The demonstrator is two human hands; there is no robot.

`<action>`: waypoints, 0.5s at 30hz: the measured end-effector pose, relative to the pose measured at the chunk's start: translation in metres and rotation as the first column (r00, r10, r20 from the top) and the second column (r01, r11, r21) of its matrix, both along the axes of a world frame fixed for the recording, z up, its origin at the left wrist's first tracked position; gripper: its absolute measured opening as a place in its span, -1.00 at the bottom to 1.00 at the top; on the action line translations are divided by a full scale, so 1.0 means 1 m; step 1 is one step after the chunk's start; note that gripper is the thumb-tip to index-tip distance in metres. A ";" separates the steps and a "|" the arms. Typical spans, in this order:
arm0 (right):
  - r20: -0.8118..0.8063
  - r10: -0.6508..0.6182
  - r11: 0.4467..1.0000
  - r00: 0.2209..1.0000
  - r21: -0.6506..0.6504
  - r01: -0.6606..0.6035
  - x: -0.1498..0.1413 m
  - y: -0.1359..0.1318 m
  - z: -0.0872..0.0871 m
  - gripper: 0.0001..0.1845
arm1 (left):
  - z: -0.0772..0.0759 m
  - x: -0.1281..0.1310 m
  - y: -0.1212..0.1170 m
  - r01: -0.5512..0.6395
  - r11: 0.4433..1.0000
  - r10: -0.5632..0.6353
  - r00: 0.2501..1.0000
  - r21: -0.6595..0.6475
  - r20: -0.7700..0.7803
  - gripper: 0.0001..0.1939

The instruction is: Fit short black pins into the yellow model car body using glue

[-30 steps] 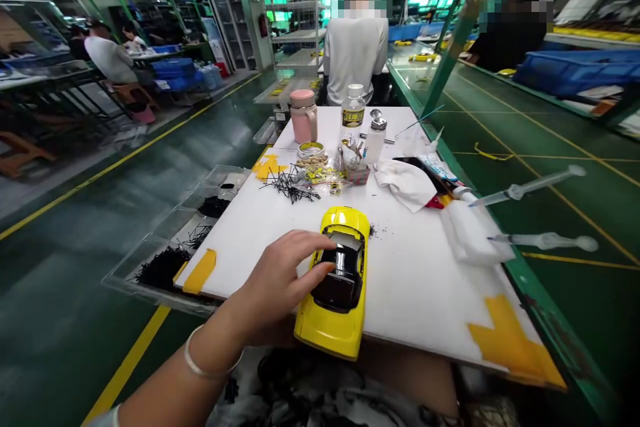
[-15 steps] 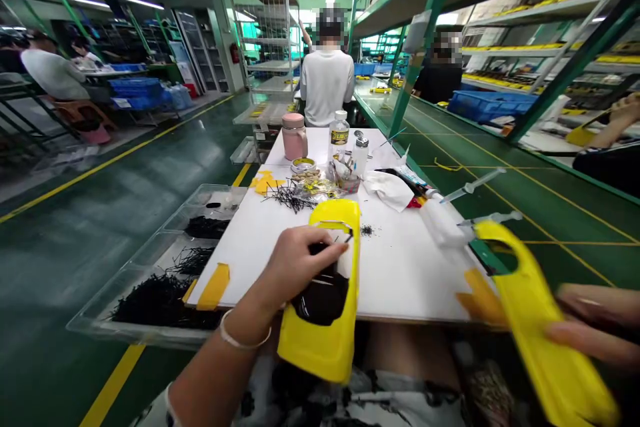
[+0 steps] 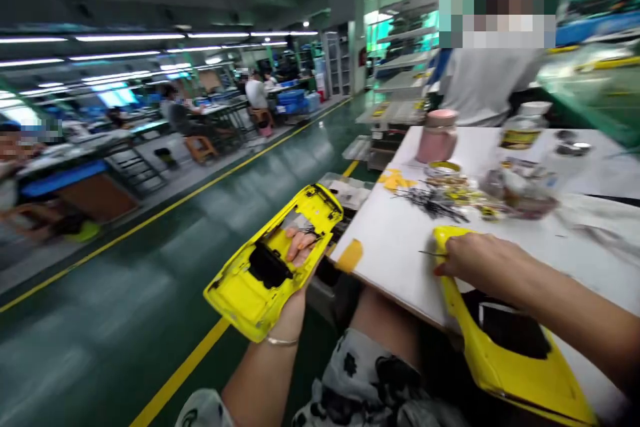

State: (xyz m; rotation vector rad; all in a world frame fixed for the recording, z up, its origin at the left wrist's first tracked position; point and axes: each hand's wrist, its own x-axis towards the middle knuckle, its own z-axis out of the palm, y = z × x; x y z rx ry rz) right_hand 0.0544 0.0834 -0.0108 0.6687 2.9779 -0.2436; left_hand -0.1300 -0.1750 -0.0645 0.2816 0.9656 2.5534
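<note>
Grasping one yellow car shell (image 3: pixel 265 267) at frame centre-left, the left hand (image 3: pixel 295 260) holds it off the worktop (image 3: pixel 400 260). The right hand (image 3: pixel 480 263) grips a second yellow shell (image 3: pixel 505 360) at lower right.

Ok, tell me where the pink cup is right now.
In the head view the pink cup stands at the far left corner of the white table, beside a clear bottle, just in front of a person in a white shirt.

No legible text, brand, number or sign anywhere in view. Dark label with yellow band noted on the clear bottle (image 3: pixel 521 128) at the far end of the white table (image 3: pixel 400 260); lettering too blurred by motion to read.
</note>
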 end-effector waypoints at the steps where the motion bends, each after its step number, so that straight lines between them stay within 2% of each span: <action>1: 0.041 -0.024 1.000 0.999 0.014 0.023 -0.004 0.004 -0.004 -0.66 | 0.000 0.001 -0.004 -0.024 0.999 0.023 0.999 0.026 0.022 -0.53; 6: 0.193 -0.130 0.988 0.973 0.102 0.112 0.001 0.005 -0.008 -0.66 | 0.007 0.008 -0.002 -0.025 0.994 0.014 0.995 0.105 0.101 -0.59; 10: 0.206 -0.118 0.974 0.971 0.213 0.073 0.018 0.004 -0.019 -0.62 | 0.013 0.016 0.013 0.024 0.990 -0.043 0.990 0.141 0.133 -0.63; 12: 0.101 -0.065 0.966 0.993 0.255 0.038 0.029 0.011 -0.029 -0.66 | 0.015 0.022 0.020 0.040 0.986 -0.064 0.987 0.159 0.145 -0.64; 15: -0.251 -0.005 0.956 0.968 0.284 0.079 0.054 0.029 -0.044 -0.65 | 0.019 0.030 0.029 0.048 0.984 -0.077 0.983 0.173 0.166 -0.64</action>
